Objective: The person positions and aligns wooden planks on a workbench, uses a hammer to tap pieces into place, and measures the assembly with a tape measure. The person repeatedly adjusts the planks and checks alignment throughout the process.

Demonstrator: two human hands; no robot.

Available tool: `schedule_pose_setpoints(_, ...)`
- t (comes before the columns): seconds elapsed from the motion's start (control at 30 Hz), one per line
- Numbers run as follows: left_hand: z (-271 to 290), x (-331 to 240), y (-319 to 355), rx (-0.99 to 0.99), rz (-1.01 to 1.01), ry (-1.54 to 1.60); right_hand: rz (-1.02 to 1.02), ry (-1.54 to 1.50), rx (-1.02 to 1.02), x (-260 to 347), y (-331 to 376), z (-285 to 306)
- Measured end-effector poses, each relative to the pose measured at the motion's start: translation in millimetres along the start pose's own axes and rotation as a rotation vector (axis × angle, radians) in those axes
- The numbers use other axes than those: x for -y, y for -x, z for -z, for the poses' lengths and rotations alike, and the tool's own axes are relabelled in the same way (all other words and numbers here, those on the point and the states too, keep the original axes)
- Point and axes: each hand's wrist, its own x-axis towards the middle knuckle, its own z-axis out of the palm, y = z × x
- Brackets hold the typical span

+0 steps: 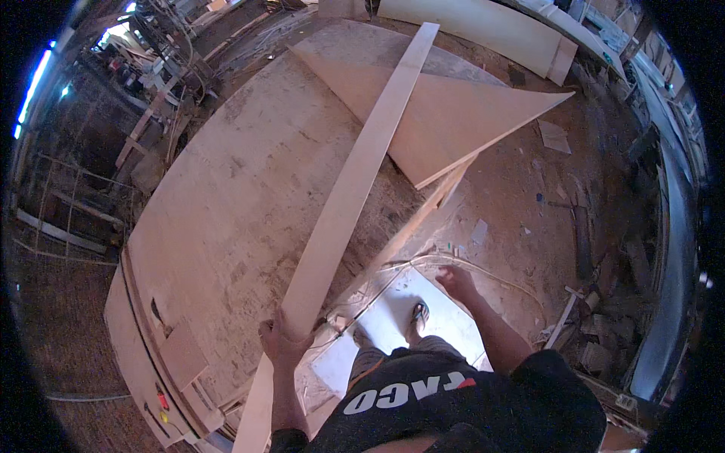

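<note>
A long, narrow wooden board point(351, 192) lies slantwise across a large worktable point(234, 174), running from beside my body to the far edge. My left hand point(285, 346) grips it near its close end, with the fingers over the left edge and part of the palm on top. Under the board's far half rests a flat triangular plywood sheet point(461, 121), whose right corner sticks out past the table. Off the table's right side, my right hand point(458, 284) hangs above the floor, empty, its fingers loosely bent and apart.
White panels point(445, 306) lie on the floor around my feet, with a cable curving past them. Large pale sheets point(483, 34) lean at the back. Wood scraps point(596, 332) clutter the right floor. A red-handled tool point(161, 400) sits at the table's lower left.
</note>
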Motion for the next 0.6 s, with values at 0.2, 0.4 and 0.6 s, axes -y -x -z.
schedule_pose_setpoints(0.2, 6.2, -46.0, 40.4, 0.019, 0.078, 0.007, 0.009, -0.211, -0.040, 52.1, -24.6, 24.3)
schedule_pose_setpoints(0.4, 6.3, -53.1, 39.1, 0.031, 0.064, -0.058, -0.183, -0.439, -0.051, 37.0, -38.1, 14.3)
schedule_pose_setpoints(0.6, 26.4, -82.2, 31.9, -0.058, 0.092, -0.067, -0.161, -0.492, -0.168, 40.8, -90.1, 18.2)
